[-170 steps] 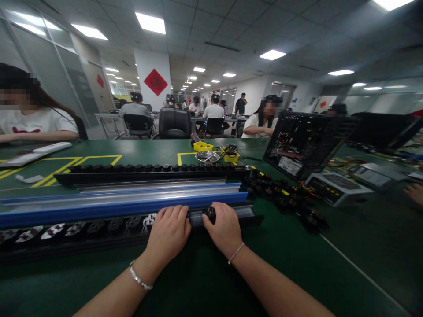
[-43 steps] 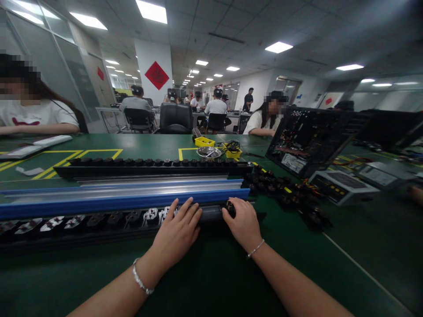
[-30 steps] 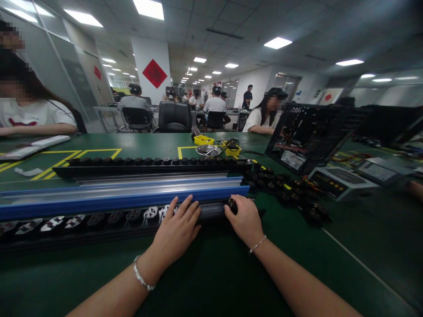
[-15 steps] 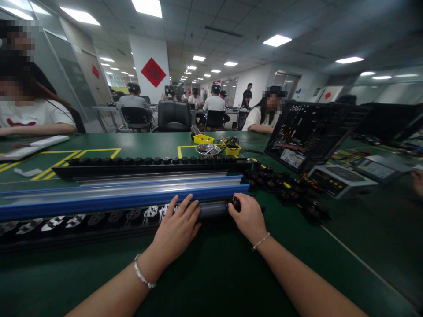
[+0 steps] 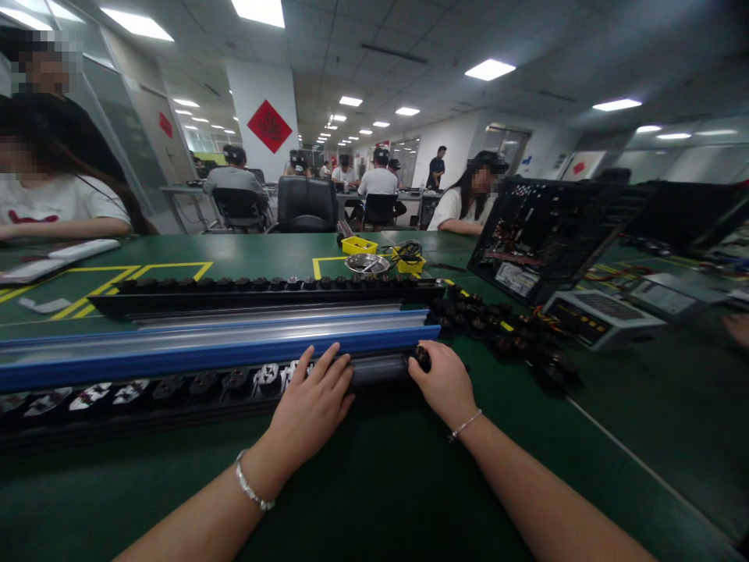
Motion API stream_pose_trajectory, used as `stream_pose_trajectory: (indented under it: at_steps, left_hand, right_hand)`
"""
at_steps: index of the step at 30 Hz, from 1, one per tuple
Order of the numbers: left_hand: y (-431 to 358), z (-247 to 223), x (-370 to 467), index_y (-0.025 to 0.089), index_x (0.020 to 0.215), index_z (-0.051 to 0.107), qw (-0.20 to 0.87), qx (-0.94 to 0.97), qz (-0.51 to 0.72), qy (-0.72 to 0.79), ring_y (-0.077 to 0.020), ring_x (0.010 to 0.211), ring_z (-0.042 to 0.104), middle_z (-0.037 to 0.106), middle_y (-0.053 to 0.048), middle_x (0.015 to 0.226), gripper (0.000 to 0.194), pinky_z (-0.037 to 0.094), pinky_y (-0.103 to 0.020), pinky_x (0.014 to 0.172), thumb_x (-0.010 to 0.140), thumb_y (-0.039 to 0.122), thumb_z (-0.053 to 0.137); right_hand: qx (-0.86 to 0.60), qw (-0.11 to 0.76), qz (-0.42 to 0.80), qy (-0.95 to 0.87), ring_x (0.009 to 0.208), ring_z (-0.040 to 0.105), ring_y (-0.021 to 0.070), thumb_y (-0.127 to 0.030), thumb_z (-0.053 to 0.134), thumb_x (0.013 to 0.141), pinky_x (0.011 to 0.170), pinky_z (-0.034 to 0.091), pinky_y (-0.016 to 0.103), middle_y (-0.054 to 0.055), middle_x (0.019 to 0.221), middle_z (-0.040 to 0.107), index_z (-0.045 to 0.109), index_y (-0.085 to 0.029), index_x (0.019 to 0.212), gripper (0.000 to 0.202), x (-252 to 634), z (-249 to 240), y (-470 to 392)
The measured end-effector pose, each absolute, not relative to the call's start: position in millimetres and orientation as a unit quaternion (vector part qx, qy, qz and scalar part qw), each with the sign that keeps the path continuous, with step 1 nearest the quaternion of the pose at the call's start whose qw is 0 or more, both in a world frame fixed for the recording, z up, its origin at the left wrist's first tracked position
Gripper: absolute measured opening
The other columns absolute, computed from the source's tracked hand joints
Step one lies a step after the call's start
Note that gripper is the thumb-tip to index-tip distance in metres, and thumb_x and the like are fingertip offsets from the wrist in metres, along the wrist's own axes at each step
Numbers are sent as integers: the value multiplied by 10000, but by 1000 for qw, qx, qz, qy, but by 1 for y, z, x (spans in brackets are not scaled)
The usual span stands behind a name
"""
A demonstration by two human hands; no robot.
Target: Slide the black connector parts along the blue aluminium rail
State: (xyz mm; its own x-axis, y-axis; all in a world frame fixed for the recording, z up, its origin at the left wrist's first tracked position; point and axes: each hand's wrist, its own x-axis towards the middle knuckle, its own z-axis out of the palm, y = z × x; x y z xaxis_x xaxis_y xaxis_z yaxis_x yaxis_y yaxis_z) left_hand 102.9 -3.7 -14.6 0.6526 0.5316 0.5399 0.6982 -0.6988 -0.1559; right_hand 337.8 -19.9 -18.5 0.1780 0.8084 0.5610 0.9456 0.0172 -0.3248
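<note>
A long black rail [image 5: 374, 371] lies across the near part of the table, with a row of black socket pieces [image 5: 204, 384] set in it, some shiny on top. My left hand [image 5: 313, 398] lies palm down over the rail, its fingers stretched out and touching the last of the row. At the rail's right end my right hand [image 5: 445, 382] pinches a small black socket piece [image 5: 421, 358], mostly covered by the fingers. Just behind the rail runs a long blue-edged metal profile [image 5: 234, 347].
A second black rail of sockets [image 5: 269, 293] lies further back. To the right are a pile of loose black sockets [image 5: 503, 332], a power supply unit [image 5: 602, 318] and an open computer case [image 5: 538, 242]. A metal dish [image 5: 367, 264] and yellow trays [image 5: 359, 246] stand behind. Co-workers sit around.
My right hand has slid slightly to the right with the black socket piece in its fingers. My left hand stays nearly in place. At the far right, another person's hand has shifted.
</note>
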Motion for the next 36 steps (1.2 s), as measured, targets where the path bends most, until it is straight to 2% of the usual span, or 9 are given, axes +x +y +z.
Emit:
stream_pose_trajectory:
  at_steps: [27,36]
  left_hand:
    - [-2,-17,103,214,1134,595,179,-894,-224,-345,-255,1287,362,576,-51,1251,328,255,-477,1063,854,331,470]
    - [-2,-17,103,215,1142,588,173,-895,-213,-351,-248,1294,351,568,-48,1261,334,243,-471,1070,853,332,467]
  right_hand:
    - [-722,255,-45,-642,993,572,213,-332,540,772,895,426,333,95,1047,649,646,-148,984,300,370,-2,-23]
    - [-733,234,-24,-639,1037,556,225,-356,534,776,911,419,336,107,1094,634,634,-134,1044,362,377,1,-24]
